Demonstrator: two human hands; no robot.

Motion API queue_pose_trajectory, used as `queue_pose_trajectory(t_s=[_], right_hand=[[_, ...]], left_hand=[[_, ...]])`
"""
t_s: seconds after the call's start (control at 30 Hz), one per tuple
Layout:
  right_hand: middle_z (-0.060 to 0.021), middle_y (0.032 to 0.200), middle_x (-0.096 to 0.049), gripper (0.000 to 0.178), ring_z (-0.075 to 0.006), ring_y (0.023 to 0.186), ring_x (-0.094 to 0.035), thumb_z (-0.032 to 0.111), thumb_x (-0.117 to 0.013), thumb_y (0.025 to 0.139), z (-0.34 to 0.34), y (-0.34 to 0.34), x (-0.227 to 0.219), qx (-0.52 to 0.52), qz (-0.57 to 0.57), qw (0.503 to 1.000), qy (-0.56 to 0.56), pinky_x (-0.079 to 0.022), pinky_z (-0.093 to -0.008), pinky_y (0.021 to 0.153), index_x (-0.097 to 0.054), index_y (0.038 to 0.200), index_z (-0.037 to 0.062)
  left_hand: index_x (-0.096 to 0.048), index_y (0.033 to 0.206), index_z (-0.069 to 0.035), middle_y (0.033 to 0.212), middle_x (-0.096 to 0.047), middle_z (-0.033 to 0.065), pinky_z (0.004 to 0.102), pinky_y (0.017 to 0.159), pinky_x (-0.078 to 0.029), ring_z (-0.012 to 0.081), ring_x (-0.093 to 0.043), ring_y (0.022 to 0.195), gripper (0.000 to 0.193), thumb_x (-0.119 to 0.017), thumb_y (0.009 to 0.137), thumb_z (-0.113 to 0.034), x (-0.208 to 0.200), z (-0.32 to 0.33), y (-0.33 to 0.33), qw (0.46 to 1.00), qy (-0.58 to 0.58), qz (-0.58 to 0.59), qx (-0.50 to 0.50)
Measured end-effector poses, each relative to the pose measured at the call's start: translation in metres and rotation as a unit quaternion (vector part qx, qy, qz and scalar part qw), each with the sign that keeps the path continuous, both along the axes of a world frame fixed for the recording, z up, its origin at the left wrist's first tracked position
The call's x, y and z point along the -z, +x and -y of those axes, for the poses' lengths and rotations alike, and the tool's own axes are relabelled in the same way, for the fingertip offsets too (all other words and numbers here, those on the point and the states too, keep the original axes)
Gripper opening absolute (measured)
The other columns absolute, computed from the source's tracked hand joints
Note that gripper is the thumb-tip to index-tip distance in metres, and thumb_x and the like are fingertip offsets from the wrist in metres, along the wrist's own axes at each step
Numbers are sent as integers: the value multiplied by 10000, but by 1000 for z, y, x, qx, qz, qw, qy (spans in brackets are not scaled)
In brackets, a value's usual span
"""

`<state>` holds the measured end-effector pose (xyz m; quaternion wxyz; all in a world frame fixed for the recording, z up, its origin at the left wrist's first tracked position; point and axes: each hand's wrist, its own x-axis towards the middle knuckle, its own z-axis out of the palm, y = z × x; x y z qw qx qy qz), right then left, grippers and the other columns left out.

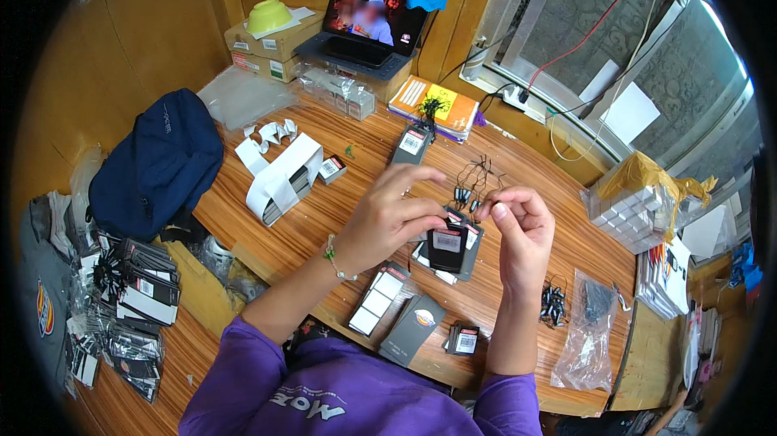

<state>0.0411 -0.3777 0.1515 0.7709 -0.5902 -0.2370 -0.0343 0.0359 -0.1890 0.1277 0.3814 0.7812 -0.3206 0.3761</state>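
Observation:
Over the middle of the wooden table, my left hand [398, 211] has its thumb and fingertips closed at the upper edge of a small black hang tag [447, 258] with a white barcode label. The right hand [522, 230] is just beside it, thumb and forefinger pinched on a thin black tag string [484, 209]. Grey hang tags [469, 256] lie partly hidden under the black one. Beyond my fingers, several looped black strings [479, 181] with small plastic ends spread over the table.
Nearest me lie white-label tags [378, 300], a grey tag stack [414, 327] and small labelled tags [462, 340]. Black string ends [554, 303] and a plastic bag [584, 339] are at right. A white-banded tag bundle [285, 179], a navy bag [158, 162] and a laptop [364, 27] stand farther off.

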Motion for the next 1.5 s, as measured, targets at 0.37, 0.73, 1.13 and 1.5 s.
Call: queue_pose_trajectory(t_s=[0.37,0.73,1.13,1.5], right_hand=[[-12,714,-561,335,-82,725,-549,-30,-574,796,-10,6,8,-102,-87,985,-112,-423,-214,694,-445,1102,11],[-15,694,-554,333,-78,707,-540,-33,-578,787,-13,6,12,-101,-45,978,-179,-416,-217,682,-440,1084,25],[-15,671,-515,319,-73,666,-505,-50,-570,782,-19,10,20,-94,-13,975,-202,-404,-212,651,-423,1057,15],[-1,733,-450,251,-62,706,-478,-65,-554,803,-24,10,26,-119,-30,974,-190,-402,-204,655,-422,1001,15]], left_hand=[[-639,930,22,909,-654,107,256,740,-513,159,-626,850,186,-637,748,62,10,-13,-7,912,-244,-306,122],[-625,856,45,781,-645,96,214,630,-515,122,-621,688,79,-639,787,10,14,-11,-7,880,-262,-371,138],[-642,815,11,683,-616,15,172,542,-470,40,-558,604,101,-664,800,-87,13,-13,-4,838,-287,-445,128],[-611,753,-6,628,-602,15,161,491,-440,38,-552,556,127,-665,804,-109,10,-23,2,797,-270,-519,153]])
